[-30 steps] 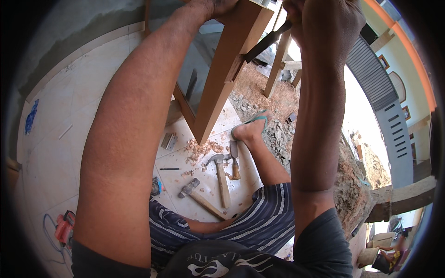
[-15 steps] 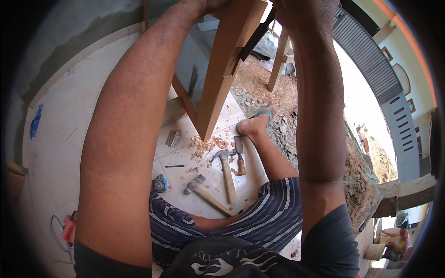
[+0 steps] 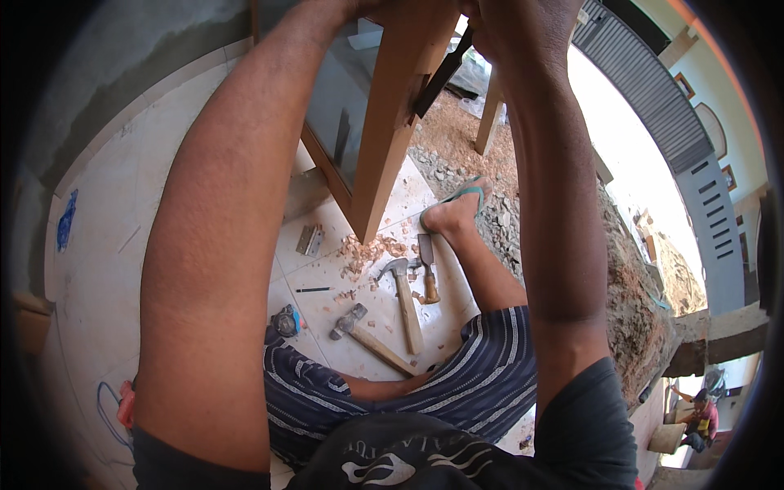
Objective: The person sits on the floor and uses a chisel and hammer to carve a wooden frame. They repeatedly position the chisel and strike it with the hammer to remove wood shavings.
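My right hand (image 3: pixel 518 33), at the top of the view, is closed around a chisel (image 3: pixel 443 77); its dark blade slants down to the left. The blade's end meets a shallow cut recess (image 3: pixel 415 102) in the edge of a wooden frame (image 3: pixel 384 139) with a glass pane (image 3: pixel 333 122). The frame stands tilted, one corner low near the floor. At the frame's upper left, my left hand (image 3: pixel 359 6) is mostly cut off by the view's edge, its fingers hidden.
Wood shavings (image 3: pixel 367 255) litter the tiles below the frame. Between my legs lie a claw hammer (image 3: pixel 406 306), a second hammer (image 3: pixel 371 343), another chisel (image 3: pixel 428 269), a pencil (image 3: pixel 314 289), a metal hinge (image 3: pixel 309 240) and a blue-black tool (image 3: pixel 287 321). Gravel (image 3: pixel 500 220) borders the right.
The right hand and chisel have shifted slightly left and down, the blade's end now lower along the recess. The view has tilted a little. The floor tools lie as before.
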Demonstrator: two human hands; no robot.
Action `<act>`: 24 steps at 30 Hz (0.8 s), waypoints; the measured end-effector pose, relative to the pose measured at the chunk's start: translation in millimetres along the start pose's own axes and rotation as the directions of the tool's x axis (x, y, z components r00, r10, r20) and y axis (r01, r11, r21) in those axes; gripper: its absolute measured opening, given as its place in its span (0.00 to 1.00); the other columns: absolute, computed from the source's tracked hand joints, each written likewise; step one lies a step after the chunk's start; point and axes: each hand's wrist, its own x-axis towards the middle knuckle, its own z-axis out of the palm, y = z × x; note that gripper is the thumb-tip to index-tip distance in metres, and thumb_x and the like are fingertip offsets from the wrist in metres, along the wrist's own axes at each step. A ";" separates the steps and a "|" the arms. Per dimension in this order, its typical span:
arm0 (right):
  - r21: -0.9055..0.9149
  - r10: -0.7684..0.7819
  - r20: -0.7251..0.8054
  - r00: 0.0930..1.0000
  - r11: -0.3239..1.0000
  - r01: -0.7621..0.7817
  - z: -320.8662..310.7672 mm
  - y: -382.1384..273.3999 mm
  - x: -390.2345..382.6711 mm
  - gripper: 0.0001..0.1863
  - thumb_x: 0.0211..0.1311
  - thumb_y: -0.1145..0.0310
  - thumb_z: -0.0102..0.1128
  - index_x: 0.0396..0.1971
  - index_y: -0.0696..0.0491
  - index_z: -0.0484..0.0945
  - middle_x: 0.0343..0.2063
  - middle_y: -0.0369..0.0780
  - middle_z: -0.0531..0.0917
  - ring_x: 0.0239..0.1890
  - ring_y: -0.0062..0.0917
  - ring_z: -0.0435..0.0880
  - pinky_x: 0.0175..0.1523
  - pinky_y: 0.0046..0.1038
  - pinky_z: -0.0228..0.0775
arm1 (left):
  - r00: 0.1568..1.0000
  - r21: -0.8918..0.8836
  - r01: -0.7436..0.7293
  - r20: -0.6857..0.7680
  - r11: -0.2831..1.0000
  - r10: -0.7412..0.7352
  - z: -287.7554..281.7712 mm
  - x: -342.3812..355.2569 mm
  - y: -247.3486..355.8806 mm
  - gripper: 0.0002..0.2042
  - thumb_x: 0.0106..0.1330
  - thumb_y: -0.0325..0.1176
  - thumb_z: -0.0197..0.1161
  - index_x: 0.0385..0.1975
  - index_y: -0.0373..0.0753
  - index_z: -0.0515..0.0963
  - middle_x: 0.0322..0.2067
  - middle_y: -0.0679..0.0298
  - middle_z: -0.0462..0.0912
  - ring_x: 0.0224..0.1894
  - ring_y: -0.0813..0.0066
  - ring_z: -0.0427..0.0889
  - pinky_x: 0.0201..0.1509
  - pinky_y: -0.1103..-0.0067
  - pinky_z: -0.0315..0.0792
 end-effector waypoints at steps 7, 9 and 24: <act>0.009 -0.171 0.029 0.985 0.985 0.171 -4.0 -8.8 -17.3 0.14 0.77 0.66 0.58 0.26 0.50 0.73 0.14 0.30 0.70 0.12 0.14 0.67 0.15 0.22 0.57 | 0.991 -0.091 0.111 0.085 0.990 -0.103 -4.1 -1.2 8.9 0.13 0.68 0.42 0.54 0.33 0.42 0.83 0.38 0.46 0.87 0.45 0.48 0.87 0.48 0.62 0.78; -0.002 -0.146 0.025 0.989 0.989 0.146 1.1 -8.5 -12.1 0.15 0.77 0.66 0.58 0.25 0.50 0.73 0.14 0.30 0.70 0.12 0.14 0.67 0.15 0.22 0.57 | 0.970 -0.167 0.227 0.129 0.959 -0.207 -8.5 0.0 7.0 0.16 0.69 0.44 0.51 0.35 0.41 0.84 0.40 0.45 0.87 0.46 0.49 0.87 0.50 0.63 0.77; -0.112 -0.403 -0.004 0.915 0.910 0.400 -8.0 29.3 -0.9 0.15 0.75 0.68 0.59 0.24 0.52 0.75 0.15 0.32 0.73 0.15 0.15 0.70 0.19 0.23 0.61 | 0.931 -0.290 0.351 0.210 0.890 -0.299 -13.9 4.9 30.5 0.19 0.72 0.43 0.48 0.38 0.39 0.84 0.42 0.44 0.87 0.47 0.49 0.87 0.51 0.61 0.76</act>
